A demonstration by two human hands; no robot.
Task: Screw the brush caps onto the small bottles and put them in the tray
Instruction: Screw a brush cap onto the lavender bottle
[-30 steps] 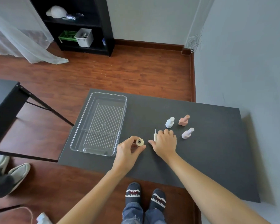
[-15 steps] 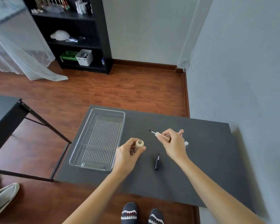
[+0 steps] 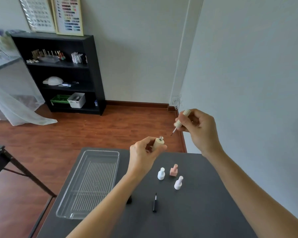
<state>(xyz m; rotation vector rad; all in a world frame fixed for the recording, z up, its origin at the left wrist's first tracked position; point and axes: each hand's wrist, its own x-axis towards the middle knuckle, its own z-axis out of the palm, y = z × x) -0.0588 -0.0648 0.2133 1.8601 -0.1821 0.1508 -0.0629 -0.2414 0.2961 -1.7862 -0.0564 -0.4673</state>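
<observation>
Above the table's far edge (image 3: 193, 154), the left hand (image 3: 143, 155) grips an open beige bottle (image 3: 158, 144) upright, and the right hand (image 3: 199, 128) pinches its brush cap (image 3: 181, 120), brush tip just beside the neck. The clear tray (image 3: 72, 215) lies along the left edge, with bare tabletop between it and three capped bottles (image 3: 173, 170).

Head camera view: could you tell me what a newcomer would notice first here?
Two raised hands above the dark table: the left hand grips an open beige bottle, the right hand holds its brush cap, brush pointing down toward the bottle. Below stand three pastel capped bottles, right of a clear tray.
</observation>
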